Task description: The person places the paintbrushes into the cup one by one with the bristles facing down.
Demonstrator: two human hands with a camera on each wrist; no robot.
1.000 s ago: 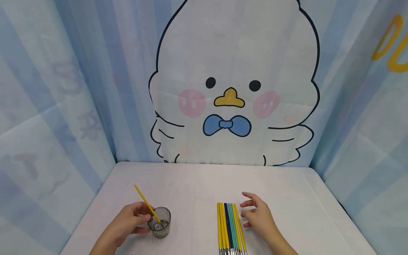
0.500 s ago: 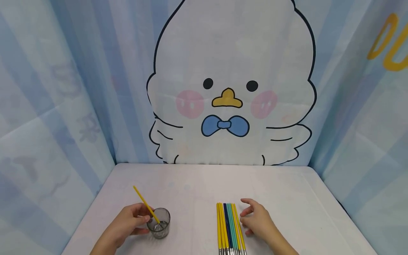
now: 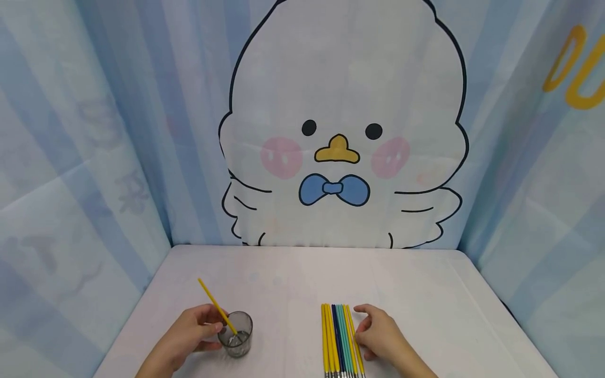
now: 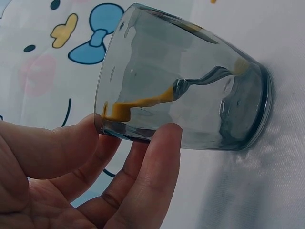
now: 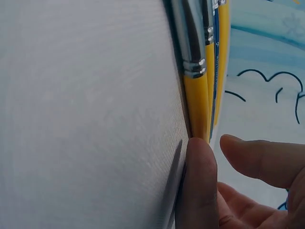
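Your left hand (image 3: 186,336) curls thumb & fingers round the glass cup (image 3: 236,334) at the near left of the table (image 3: 425,294). One yellow brush (image 3: 216,305) stands tilted in it, handle leaning up-left, bristle end down at the bottom.

Your right hand (image 3: 380,336) rests at the right edge of the brush row (image 3: 341,341), near centre. A fingertip (image 5: 198,157) touches the outermost yellow handle (image 5: 198,102); the other fingers look relaxed, gripping nothing.

Handling, as I judge it: the brushes are light, stiff and thin, and they'll roll on the cloth. Pinch one mid-handle, not at the metal ferrule. The cup is smooth glass, breakable and prob. slippery, so keep your grip low on the wall.

Count: 1 cup, 1 brush in it. Approx. 8 brushes lie in the row (4–5 yellow, 2 teal, 1 dark blue); they're packed too tight to be sure.
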